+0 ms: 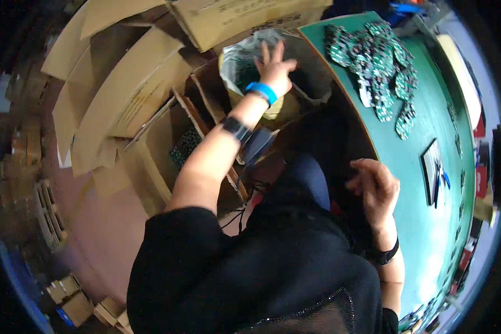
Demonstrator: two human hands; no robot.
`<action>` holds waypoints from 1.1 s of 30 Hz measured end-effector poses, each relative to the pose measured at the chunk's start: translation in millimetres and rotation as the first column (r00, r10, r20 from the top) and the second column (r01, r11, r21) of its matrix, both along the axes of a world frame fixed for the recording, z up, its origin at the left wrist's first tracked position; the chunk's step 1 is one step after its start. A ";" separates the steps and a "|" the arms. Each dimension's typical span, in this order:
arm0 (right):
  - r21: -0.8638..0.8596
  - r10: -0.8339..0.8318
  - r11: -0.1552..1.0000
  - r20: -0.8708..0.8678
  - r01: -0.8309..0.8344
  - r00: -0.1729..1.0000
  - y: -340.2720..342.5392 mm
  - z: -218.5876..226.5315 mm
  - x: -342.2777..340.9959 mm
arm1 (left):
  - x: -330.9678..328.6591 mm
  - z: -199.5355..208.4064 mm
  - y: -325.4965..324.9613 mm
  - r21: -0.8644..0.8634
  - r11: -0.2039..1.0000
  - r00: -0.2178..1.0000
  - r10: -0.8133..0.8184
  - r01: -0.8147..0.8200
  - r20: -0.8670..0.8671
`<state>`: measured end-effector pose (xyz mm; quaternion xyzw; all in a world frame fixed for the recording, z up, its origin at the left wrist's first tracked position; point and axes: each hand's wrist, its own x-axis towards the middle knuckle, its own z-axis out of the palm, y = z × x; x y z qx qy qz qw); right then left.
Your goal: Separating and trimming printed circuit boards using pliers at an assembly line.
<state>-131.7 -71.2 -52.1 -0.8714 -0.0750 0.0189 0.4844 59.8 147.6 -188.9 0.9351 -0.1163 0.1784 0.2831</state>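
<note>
My left hand (275, 73) reaches out over a bin lined with a crumpled pale plastic bag (229, 61). Its fingers are spread, and nothing shows in them. Dark contents inside the bag are partly hidden by the hand. At the edge of the green table (395, 161), my right hand (376, 192) hangs with its fingers loosely bent and apart, slightly blurred. No object is visible in it. On the table's far part lies a heap of green circuit boards (373, 58), nearest the bin.
Opened cardboard boxes (131, 89) crowd the left; one holds dark small boards (187, 146). Another carton (250, 19) stands behind the bin. Pliers with blue handles (443, 177) lie on the table beside a dark-edged flat piece (429, 170). Small parts line the table's right edge.
</note>
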 end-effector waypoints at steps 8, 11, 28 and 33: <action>-0.499 0.305 0.860 0.333 -0.108 0.892 14.4 5.2 24.0 | 5.9 -17.4 6.2 -0.210 0.977 0.990 0.000 0.030 0.144; -0.486 0.374 0.849 0.275 -0.207 0.886 0.8 -2.8 29.5 | -56.5 24.4 12.5 -0.263 0.961 0.946 0.003 0.088 0.325; -0.803 0.561 0.537 0.113 -0.258 0.820 12.0 1.0 71.1 | -176.8 -132.4 156.4 -0.341 0.456 0.510 0.324 -0.822 -0.797; -0.827 0.621 0.504 0.146 -0.249 0.771 20.6 -8.5 76.0 | -176.8 -117.0 139.6 -0.277 0.753 0.672 0.280 -0.597 -0.686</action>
